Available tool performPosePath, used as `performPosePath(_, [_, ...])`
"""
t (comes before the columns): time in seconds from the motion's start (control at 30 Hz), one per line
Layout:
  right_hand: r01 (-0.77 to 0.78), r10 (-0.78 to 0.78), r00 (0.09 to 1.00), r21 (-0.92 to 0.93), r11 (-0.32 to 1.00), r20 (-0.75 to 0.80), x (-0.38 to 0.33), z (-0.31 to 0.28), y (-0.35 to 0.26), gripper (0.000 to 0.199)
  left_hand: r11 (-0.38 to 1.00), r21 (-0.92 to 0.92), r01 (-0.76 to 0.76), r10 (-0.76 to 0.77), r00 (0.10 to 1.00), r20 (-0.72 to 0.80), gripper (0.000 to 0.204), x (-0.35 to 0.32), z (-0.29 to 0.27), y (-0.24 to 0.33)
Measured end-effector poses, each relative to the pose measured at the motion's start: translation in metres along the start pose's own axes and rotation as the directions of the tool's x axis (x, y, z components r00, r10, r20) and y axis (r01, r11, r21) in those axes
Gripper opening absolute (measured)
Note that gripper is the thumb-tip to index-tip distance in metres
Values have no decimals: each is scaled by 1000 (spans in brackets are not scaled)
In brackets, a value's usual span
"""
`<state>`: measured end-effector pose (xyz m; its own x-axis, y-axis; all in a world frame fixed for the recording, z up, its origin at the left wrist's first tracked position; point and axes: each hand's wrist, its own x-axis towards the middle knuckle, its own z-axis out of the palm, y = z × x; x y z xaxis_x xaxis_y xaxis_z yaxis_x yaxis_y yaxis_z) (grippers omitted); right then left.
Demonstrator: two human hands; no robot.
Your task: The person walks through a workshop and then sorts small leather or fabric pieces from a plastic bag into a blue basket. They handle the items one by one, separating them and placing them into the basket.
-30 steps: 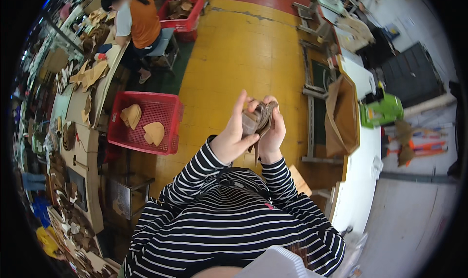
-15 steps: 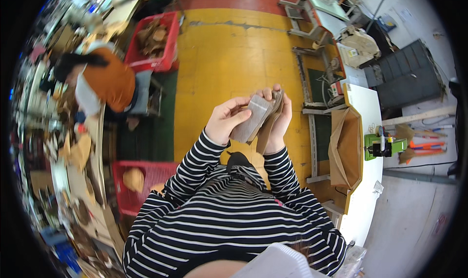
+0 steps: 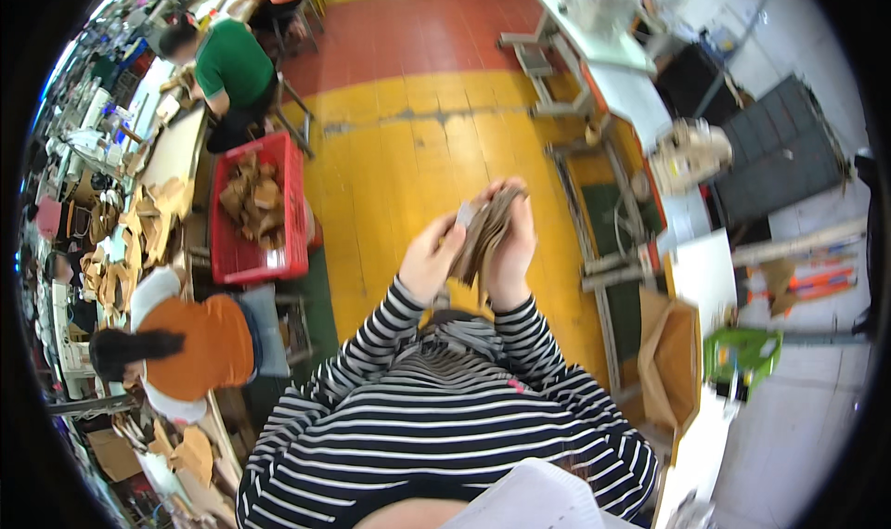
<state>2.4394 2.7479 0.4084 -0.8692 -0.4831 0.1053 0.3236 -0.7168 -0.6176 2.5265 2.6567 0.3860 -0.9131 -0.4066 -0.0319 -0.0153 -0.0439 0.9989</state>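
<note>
Between my hands, in front of my chest, is a stack of thin, flat brown-grey pieces (image 3: 483, 239). Its layered edges face up and fan apart a little; the material is hard to make out. My left hand (image 3: 430, 258) grips the near left side, thumb along the top of the stack. On the other side my right hand (image 3: 513, 255) cups the stack, its palm against the outer piece and its fingers bent round the far end. The undersides of the pieces are hidden by the hands.
On the left, a person in orange (image 3: 204, 348) and one in green (image 3: 232, 65) sit at a cluttered bench. A red crate (image 3: 295, 223) of brown scraps stands between them. Right is a white table (image 3: 701, 269) with a brown fabric pouch (image 3: 670, 362) and green device (image 3: 747, 353).
The surroundings have shifted down the picture, as I have moved forward along the yellow floor. The stack has turned from showing a broad grey face to showing its layered edges.
</note>
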Motion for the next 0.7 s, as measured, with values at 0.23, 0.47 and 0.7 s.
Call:
performPosePath(0.23, [-344, 409, 889, -290, 893, 206, 192, 57, 107, 17, 886, -451, 107, -187, 973, -136, 49, 141, -125, -13])
performPosePath(0.47, [-347, 552, 808, -593, 727, 204, 386, 92, 180, 21, 697, -673, 248, -182, 969, 168, 53, 317, -250, -10])
performPosePath(0.7, [-176, 291, 953, -626, 760, 86, 568, 85, 201, 21, 531, -603, 596, -155, 768, 622, 44, 534, -306, 8])
